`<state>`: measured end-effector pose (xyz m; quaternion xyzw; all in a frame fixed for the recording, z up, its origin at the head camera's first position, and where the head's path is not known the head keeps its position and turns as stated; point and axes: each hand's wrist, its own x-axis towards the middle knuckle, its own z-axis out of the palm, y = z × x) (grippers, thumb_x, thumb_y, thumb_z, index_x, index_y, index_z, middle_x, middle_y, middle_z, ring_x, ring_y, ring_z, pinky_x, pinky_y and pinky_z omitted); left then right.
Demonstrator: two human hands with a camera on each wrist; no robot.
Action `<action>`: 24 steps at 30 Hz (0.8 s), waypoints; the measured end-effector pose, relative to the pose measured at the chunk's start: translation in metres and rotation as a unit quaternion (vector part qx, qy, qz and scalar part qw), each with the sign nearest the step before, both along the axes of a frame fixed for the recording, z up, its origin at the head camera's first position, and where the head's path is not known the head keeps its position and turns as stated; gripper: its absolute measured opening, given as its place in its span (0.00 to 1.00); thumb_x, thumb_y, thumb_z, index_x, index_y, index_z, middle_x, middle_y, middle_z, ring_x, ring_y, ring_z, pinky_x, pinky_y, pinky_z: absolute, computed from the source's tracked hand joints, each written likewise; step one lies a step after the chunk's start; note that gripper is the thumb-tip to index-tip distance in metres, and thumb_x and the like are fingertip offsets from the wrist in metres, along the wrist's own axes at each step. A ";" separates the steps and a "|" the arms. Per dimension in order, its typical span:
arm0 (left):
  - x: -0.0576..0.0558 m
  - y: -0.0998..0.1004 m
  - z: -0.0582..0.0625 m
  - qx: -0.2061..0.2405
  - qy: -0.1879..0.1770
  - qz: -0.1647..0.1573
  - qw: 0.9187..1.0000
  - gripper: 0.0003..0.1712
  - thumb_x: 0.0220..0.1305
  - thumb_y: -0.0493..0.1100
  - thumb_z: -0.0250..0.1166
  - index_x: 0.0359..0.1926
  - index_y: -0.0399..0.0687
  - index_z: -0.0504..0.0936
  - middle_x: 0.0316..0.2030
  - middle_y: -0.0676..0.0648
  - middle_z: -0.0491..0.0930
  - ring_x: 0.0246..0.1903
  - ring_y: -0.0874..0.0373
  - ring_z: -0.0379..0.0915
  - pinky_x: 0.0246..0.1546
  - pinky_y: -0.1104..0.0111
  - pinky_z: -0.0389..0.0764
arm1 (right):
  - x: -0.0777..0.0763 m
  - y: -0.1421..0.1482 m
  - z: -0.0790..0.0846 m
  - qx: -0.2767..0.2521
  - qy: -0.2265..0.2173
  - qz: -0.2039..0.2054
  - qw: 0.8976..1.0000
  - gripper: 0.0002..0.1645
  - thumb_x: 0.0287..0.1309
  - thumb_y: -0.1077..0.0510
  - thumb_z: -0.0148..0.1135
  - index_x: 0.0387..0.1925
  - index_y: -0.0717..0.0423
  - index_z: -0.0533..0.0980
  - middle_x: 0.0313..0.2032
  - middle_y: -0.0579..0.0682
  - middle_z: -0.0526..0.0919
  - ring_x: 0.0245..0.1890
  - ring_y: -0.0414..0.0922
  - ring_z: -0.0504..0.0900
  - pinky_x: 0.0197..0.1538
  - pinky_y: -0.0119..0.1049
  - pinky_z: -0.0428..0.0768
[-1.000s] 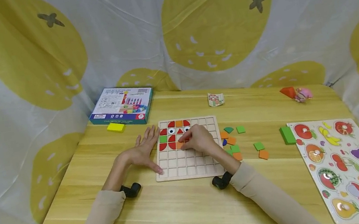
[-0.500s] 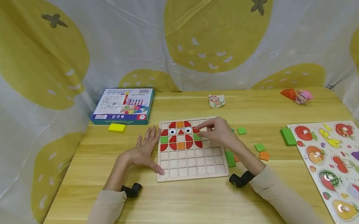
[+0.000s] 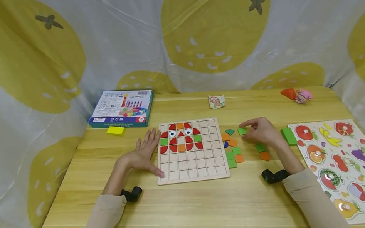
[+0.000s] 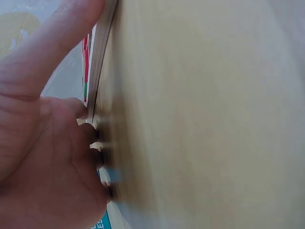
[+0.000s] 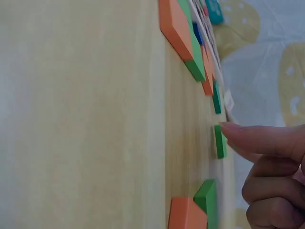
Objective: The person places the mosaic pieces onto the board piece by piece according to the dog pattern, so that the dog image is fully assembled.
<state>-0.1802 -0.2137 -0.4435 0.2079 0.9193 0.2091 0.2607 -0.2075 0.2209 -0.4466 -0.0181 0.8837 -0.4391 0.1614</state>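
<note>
Board with a grid lies flat on the table, set tiles making a face with two eyes at its upper left. The left hand is spread and holds nothing, its fingers along the board's left edge and the thumb at the near corner. The right hand is well to the right of the board, thumb and index finger either side of a green tile lying on the table; whether they grip it cannot be told. Loose tiles lie between it and the board.

A clean pickup probably wants thumb and index on opposite edges, since the tile looks thin and flat. The curled fingers should ride high, as an orange tile sits near the palm and could be knocked. Light pressure from the left hand should be enough to steady the board
</note>
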 end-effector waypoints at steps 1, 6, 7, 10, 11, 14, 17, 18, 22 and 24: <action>0.000 0.000 0.000 0.000 0.000 0.000 1.000 0.83 0.35 0.67 0.77 0.76 0.49 0.26 0.75 0.41 0.18 0.74 0.40 0.12 0.71 0.39 0.23 | -0.002 0.003 -0.001 0.000 -0.006 -0.004 1.000 0.24 0.51 0.60 0.72 0.52 0.56 0.80 0.14 0.42 0.60 0.14 0.39 0.58 0.19 0.30 0.61; 0.000 0.000 0.000 -0.001 -0.002 -0.001 1.000 0.83 0.35 0.67 0.77 0.76 0.48 0.27 0.75 0.41 0.18 0.74 0.40 0.12 0.71 0.39 0.23 | -0.009 0.008 -0.006 0.003 -0.020 -0.015 1.000 0.22 0.48 0.57 0.74 0.47 0.59 0.82 0.14 0.41 0.60 0.15 0.38 0.58 0.21 0.30 0.60; 0.000 0.000 0.000 -0.001 -0.002 -0.002 1.000 0.83 0.35 0.67 0.77 0.76 0.48 0.27 0.75 0.41 0.18 0.74 0.40 0.12 0.71 0.39 0.23 | -0.009 0.008 -0.007 0.008 -0.018 -0.013 1.000 0.22 0.48 0.57 0.74 0.46 0.59 0.82 0.14 0.41 0.60 0.16 0.38 0.58 0.21 0.30 0.60; 0.000 0.000 0.000 -0.002 -0.001 -0.002 1.000 0.83 0.35 0.67 0.77 0.76 0.48 0.27 0.75 0.40 0.18 0.74 0.40 0.12 0.71 0.38 0.23 | -0.008 0.006 -0.006 0.021 -0.009 0.001 1.000 0.21 0.50 0.56 0.73 0.45 0.61 0.81 0.16 0.42 0.60 0.17 0.39 0.57 0.22 0.31 0.60; 0.001 0.000 0.000 -0.002 0.000 -0.002 1.000 0.83 0.35 0.67 0.77 0.76 0.48 0.27 0.75 0.40 0.18 0.74 0.40 0.12 0.71 0.38 0.23 | -0.008 0.005 -0.005 0.022 -0.004 0.007 1.000 0.20 0.51 0.56 0.72 0.45 0.62 0.81 0.17 0.42 0.61 0.18 0.39 0.57 0.22 0.31 0.60; 0.001 0.000 0.000 -0.003 0.001 -0.001 1.000 0.83 0.34 0.67 0.77 0.76 0.48 0.27 0.75 0.40 0.18 0.74 0.40 0.12 0.71 0.38 0.23 | -0.004 -0.002 0.000 0.015 0.010 0.011 1.000 0.19 0.53 0.56 0.71 0.45 0.61 0.81 0.16 0.42 0.61 0.17 0.39 0.56 0.20 0.31 0.60; 0.001 0.000 0.000 -0.003 -0.002 -0.001 1.000 0.83 0.34 0.67 0.77 0.76 0.48 0.27 0.75 0.40 0.18 0.74 0.40 0.12 0.70 0.38 0.23 | 0.003 -0.020 0.007 -0.014 0.015 0.019 1.000 0.18 0.53 0.54 0.71 0.45 0.59 0.81 0.14 0.42 0.59 0.14 0.39 0.55 0.19 0.31 0.59; 0.001 0.000 -0.001 -0.002 -0.002 -0.002 1.000 0.84 0.35 0.67 0.77 0.76 0.47 0.27 0.75 0.40 0.18 0.74 0.39 0.12 0.70 0.38 0.23 | 0.006 -0.029 0.010 -0.026 0.010 0.020 0.999 0.18 0.52 0.54 0.72 0.44 0.56 0.82 0.13 0.42 0.58 0.13 0.39 0.55 0.18 0.31 0.59; 0.001 -0.001 -0.001 0.000 -0.004 -0.001 1.000 0.83 0.35 0.67 0.77 0.76 0.48 0.27 0.75 0.40 0.18 0.74 0.39 0.12 0.70 0.38 0.23 | 0.021 -0.075 0.018 -0.058 -0.007 0.042 0.997 0.15 0.47 0.53 0.75 0.39 0.51 0.83 0.12 0.43 0.57 0.13 0.41 0.55 0.19 0.32 0.57; 0.000 -0.001 -0.001 -0.002 -0.002 -0.001 1.000 0.83 0.35 0.67 0.77 0.76 0.48 0.27 0.75 0.41 0.18 0.74 0.40 0.12 0.71 0.38 0.23 | 0.028 -0.101 0.019 -0.057 -0.009 0.055 0.997 0.14 0.45 0.54 0.77 0.36 0.49 0.84 0.12 0.43 0.58 0.14 0.41 0.56 0.20 0.31 0.58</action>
